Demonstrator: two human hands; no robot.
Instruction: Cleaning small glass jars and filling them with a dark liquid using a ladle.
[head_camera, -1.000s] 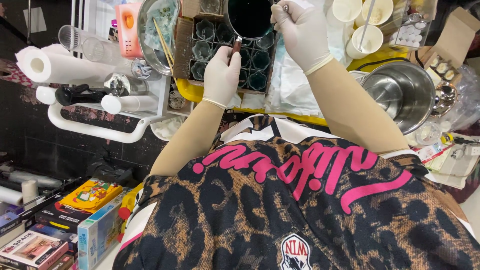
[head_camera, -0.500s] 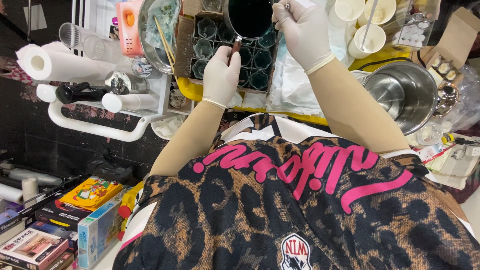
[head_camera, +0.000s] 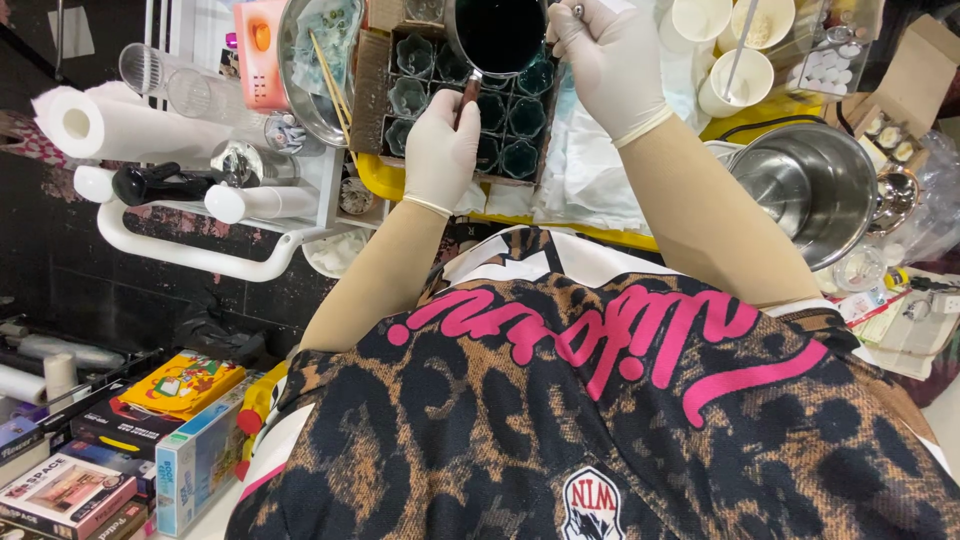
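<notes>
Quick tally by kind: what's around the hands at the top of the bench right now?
Small dark pot of green liquid: 1
Large shiny steel pots: 1
White paper cups: 3
White paper towel rolls: 1
Gloved hands, left, right: 2
Total: 8

Dark tiled wall (head_camera: 60, 250) behind a white rack (head_camera: 190, 255)

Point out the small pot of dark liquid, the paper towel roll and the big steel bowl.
small pot (head_camera: 497, 35), head view, on the dark liquid surface.
paper towel roll (head_camera: 125, 128), head view, on its white side.
steel bowl (head_camera: 812, 190), head view, on its inner wall.
</notes>
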